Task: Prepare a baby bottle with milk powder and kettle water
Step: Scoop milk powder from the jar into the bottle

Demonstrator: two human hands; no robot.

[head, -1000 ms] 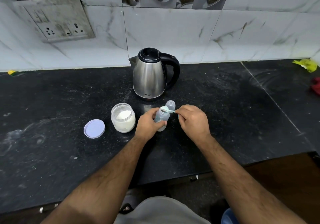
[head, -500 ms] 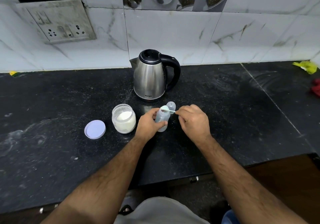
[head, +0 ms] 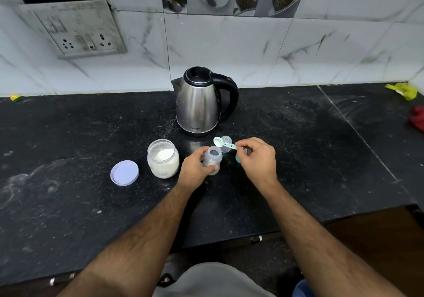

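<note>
My left hand (head: 195,168) grips a small clear baby bottle (head: 213,160) standing open on the black counter, with white powder at its bottom. My right hand (head: 258,159) pinches the handle of a pale green scoop (head: 221,143), whose bowl sits just above and behind the bottle's mouth. An open jar of milk powder (head: 163,157) stands to the left of the bottle. Its lilac lid (head: 124,172) lies flat further left. A steel kettle (head: 199,103) with a black handle stands behind, near the wall.
A clear bottle cap (head: 227,143) stands behind the bottle, and a teal ring (head: 237,159) peeks out under my right hand. A yellow rag (head: 403,90) and red cloth (head: 418,118) lie at the far right. The counter's front edge (head: 252,234) is close to me.
The scoop has lifted off the bottle's mouth and now sits slightly behind it. My left hand stays on the bottle.
</note>
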